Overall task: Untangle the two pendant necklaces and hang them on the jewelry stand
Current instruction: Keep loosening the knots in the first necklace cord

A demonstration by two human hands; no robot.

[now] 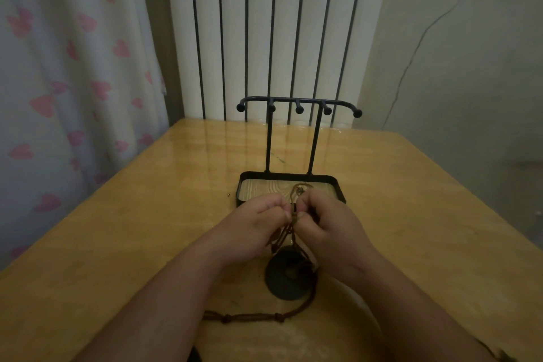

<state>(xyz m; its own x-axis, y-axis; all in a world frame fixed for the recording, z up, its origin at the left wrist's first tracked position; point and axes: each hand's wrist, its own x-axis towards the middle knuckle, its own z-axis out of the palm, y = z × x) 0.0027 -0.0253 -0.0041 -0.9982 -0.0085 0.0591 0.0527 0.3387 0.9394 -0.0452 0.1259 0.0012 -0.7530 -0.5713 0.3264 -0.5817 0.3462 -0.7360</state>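
Forearms converge; left hand and right hand fingers curl, pinching the tangled cords between them.

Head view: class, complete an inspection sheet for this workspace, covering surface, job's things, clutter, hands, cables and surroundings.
Surface: glossy wooden table.
Job's things: black jewelry stand upright, hooks bare; brown cords bunched between the hands; dark ring pendant below them; knotted cord trailing near the front edge.
Clutter: small speck left of the stand's tray; pale round rim under the right forearm, cannot identify.
Hands: left hand and right hand both pinch the cords.
Cables: thin wire running up the right wall.
Surroundings: white radiator behind; heart-print curtain at left.
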